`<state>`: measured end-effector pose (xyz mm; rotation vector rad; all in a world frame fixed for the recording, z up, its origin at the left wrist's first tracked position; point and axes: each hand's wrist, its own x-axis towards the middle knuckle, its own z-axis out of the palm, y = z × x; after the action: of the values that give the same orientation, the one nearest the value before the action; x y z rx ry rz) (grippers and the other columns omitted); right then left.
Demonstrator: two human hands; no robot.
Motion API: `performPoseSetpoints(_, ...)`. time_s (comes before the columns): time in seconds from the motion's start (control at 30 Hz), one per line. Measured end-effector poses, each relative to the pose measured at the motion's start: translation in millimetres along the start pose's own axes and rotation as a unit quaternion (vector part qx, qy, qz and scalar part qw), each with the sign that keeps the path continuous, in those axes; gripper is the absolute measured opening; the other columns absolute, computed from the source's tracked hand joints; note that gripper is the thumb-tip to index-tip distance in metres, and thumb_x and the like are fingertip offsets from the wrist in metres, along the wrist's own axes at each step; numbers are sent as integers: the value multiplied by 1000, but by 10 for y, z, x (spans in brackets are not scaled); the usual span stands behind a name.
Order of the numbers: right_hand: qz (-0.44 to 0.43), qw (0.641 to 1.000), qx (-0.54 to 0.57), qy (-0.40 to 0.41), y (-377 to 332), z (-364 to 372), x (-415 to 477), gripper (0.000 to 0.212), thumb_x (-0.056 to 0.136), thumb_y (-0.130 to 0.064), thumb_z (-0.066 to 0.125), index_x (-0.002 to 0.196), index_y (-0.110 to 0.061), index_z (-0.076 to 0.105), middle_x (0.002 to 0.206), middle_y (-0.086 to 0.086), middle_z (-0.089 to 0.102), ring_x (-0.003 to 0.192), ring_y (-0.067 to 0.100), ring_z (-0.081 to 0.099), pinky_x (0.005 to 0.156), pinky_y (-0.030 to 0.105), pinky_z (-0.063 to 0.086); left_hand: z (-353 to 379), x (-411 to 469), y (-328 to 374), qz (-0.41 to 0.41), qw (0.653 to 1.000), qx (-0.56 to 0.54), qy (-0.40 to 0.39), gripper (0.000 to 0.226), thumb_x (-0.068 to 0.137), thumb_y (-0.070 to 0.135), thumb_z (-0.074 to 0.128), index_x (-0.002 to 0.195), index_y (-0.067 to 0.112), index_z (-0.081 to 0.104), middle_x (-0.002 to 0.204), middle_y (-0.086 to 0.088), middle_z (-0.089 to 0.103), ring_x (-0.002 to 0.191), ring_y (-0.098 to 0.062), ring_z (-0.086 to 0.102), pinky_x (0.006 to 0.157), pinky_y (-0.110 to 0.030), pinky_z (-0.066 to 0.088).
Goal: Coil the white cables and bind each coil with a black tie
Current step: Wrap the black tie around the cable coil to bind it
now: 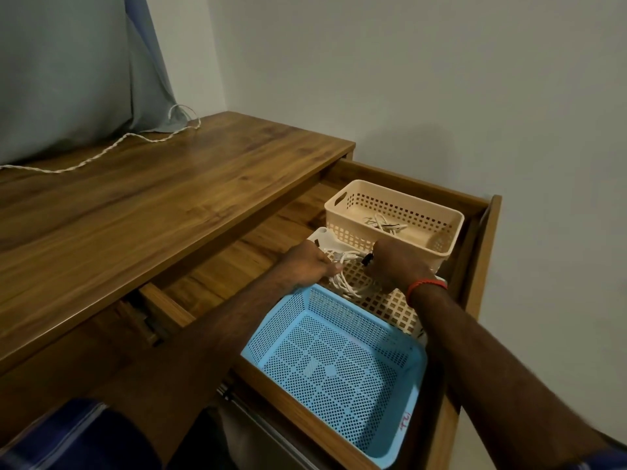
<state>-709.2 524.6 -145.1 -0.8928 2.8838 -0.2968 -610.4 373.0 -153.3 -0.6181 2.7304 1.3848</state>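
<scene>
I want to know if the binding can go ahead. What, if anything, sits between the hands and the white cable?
Nothing visible does. The left hand already grips the white cable over the white basket, and the right hand holds a black tie right beside the coil.

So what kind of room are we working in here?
Probably a bedroom or home study. A wooden desk stands against a plain wall beside a curtain, and its open drawer holds plastic baskets, where both hands are at a white cable.

Wooden desk (142, 198) in a grey-walled corner (441, 79) — pale curtain (68, 69) behind, dim light
</scene>
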Motion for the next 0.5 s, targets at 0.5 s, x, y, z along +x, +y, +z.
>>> performPoseSetpoints(0.5, 0, 984, -109, 140, 43, 47, -77, 31, 93, -35, 65, 114, -12, 66, 100, 10, 68, 87, 28, 65, 76, 43, 58, -219, -132, -81, 58, 996, 44, 54, 31, 90, 40, 71, 108, 16, 76, 98, 3, 76, 87, -13, 71, 79, -36, 60)
